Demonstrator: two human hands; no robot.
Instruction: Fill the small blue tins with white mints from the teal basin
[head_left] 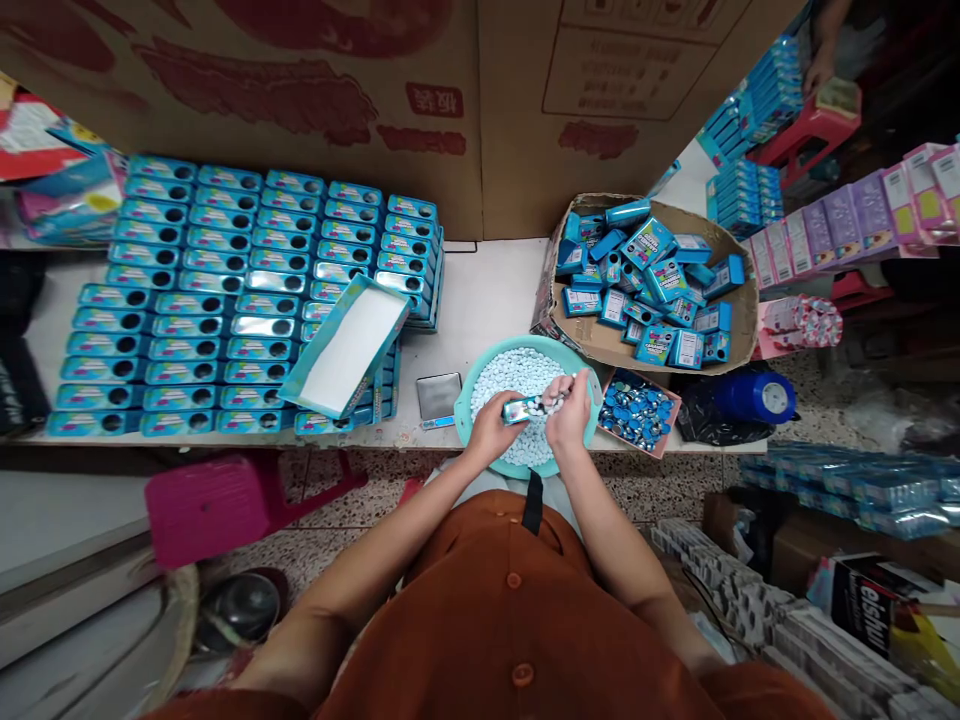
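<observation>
A mint-green basin [480,358] full of small pale-blue candies [517,370] sits at the table's front edge. Over it, my left hand [491,430] grips a small blue box [517,411]. My right hand [568,408] is cupped with white candies in its curled fingers, right beside the box's end. Some candies lie between the hand and the box. To the right, a shallow pink box [671,425] holds many small round blue and silver pieces [637,408]. At the basin's left lies a flat grey-topped tin [439,395].
Rows of stacked blue boxes [187,310] cover the left, with an open carton lid [349,345] resting on them. Behind right, a cardboard tray [589,340] holds jumbled blue boxes. A large carton [480,120] stands at the back. A person's hand [819,70] shows top right.
</observation>
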